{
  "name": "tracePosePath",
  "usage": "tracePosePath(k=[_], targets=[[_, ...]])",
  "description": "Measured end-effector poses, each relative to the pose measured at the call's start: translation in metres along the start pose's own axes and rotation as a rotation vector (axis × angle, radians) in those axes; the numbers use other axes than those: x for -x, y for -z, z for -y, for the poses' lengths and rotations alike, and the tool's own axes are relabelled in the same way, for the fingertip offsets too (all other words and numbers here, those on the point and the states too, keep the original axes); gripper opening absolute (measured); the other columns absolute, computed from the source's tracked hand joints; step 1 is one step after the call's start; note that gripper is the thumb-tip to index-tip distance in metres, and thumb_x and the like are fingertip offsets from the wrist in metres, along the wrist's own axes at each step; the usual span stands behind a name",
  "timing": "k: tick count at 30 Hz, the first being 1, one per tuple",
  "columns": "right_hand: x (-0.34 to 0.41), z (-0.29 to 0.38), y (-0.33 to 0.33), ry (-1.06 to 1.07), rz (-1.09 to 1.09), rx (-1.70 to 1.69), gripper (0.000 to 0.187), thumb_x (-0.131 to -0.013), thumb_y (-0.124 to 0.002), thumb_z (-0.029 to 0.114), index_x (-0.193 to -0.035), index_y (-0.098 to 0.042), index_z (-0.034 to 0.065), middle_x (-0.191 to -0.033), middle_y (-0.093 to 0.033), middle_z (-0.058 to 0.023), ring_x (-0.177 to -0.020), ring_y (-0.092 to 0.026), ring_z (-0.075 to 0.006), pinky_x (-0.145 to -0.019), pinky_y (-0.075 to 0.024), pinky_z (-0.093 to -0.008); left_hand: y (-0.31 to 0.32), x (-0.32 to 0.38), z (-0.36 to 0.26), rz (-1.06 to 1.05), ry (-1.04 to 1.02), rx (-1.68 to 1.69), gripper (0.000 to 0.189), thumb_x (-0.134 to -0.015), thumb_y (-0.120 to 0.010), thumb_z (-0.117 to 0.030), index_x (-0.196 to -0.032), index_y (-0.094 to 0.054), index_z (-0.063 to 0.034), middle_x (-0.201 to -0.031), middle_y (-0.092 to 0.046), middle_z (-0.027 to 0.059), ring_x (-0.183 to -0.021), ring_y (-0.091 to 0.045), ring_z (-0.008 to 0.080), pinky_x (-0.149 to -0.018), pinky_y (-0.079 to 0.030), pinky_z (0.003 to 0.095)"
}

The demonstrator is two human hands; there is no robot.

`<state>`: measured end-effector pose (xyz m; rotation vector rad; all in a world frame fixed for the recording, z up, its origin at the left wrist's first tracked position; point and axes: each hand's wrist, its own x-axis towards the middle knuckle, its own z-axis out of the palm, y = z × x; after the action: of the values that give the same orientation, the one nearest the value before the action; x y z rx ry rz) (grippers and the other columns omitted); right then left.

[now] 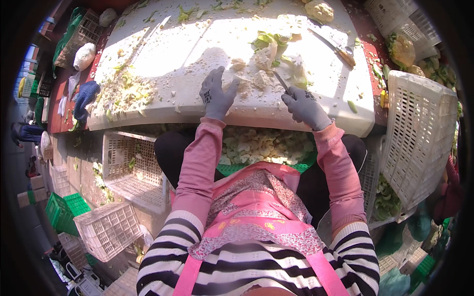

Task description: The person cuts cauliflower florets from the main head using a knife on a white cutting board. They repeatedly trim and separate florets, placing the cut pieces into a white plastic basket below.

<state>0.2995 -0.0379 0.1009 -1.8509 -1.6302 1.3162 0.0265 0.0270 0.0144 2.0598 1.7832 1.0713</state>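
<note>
My left hand (218, 92), in a grey glove, lies over the white worktop (166, 113) with its fingers apart and nothing in it. A small cauliflower piece (238, 64) sits just beyond its fingertips. Farther right, my gloved right hand (305, 107) grips a knife (281, 82), its blade pointing up and left toward cut cauliflower florets (262, 78). Behind the blade are a cauliflower piece with green leaves (267, 55) and more pieces in bright glare. A second knife with a wooden handle (346, 56) and scissors, partly seen, rest at the right. A whole cauliflower (319, 11) stands at the far edge.
Below the worktop, between the knees, a green crate (229, 169) holds many florets (264, 144). White plastic crates stand left (135, 166) and right (418, 137). Leaf trimmings (129, 88) and a blue net (86, 98) lie at the left; a cauliflower (401, 50) is at the far right.
</note>
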Motion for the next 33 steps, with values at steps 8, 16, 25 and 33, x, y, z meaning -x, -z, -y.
tracePosePath(k=[8,16,25,33], targets=[[-0.037,-0.034,-0.027,0.284,-0.206,0.510,0.032,-0.099,-0.052,0.034,-0.105,-0.061,0.0033,-0.090,-0.069,-0.0234,-0.086,-0.068,-0.0401,-0.078,-0.0528,-0.0482,-0.041,-0.003,-0.041,0.192,-0.241,-0.281,0.070,-0.075,-0.078,-0.056,-0.130,-0.062,-0.0178,-0.140,-0.054,0.0133,-0.131,-0.046,0.0382,-0.104,-0.038,0.0554],[0.002,-0.018,0.013,0.162,0.059,0.570,0.031,-0.096,-0.056,0.034,-0.111,-0.065,0.0086,-0.093,-0.071,-0.0202,-0.091,-0.069,-0.0384,-0.082,-0.0532,-0.0470,-0.002,0.024,-0.080,0.601,-0.409,-0.196,0.042,-0.077,-0.077,-0.050,-0.104,-0.075,-0.0181,-0.128,-0.063,0.0059,-0.115,-0.060,0.0306,-0.096,-0.043,0.0484],[-0.006,-0.020,0.021,0.212,-0.318,0.436,0.027,-0.098,-0.048,0.028,-0.098,-0.062,0.0047,-0.088,-0.071,-0.0184,-0.083,-0.069,-0.0376,-0.076,-0.0537,-0.0480,-0.098,-0.082,-0.059,0.294,0.121,0.304,0.075,-0.081,-0.080,-0.036,-0.139,-0.051,0.0022,-0.125,-0.063,0.0244,-0.115,-0.061,0.0329,-0.098,-0.050,0.0416],[-0.051,-0.024,-0.024,0.349,-0.296,0.462,0.023,-0.102,-0.047,0.029,-0.108,-0.056,0.0082,-0.088,-0.071,-0.0202,-0.082,-0.070,-0.0400,-0.073,-0.0540,-0.0509,-0.038,-0.040,-0.057,0.410,0.141,0.283,0.069,-0.082,-0.083,-0.033,-0.134,-0.055,0.0035,-0.111,-0.067,0.0139,-0.091,-0.065,0.0194,-0.080,-0.055,0.0317]])
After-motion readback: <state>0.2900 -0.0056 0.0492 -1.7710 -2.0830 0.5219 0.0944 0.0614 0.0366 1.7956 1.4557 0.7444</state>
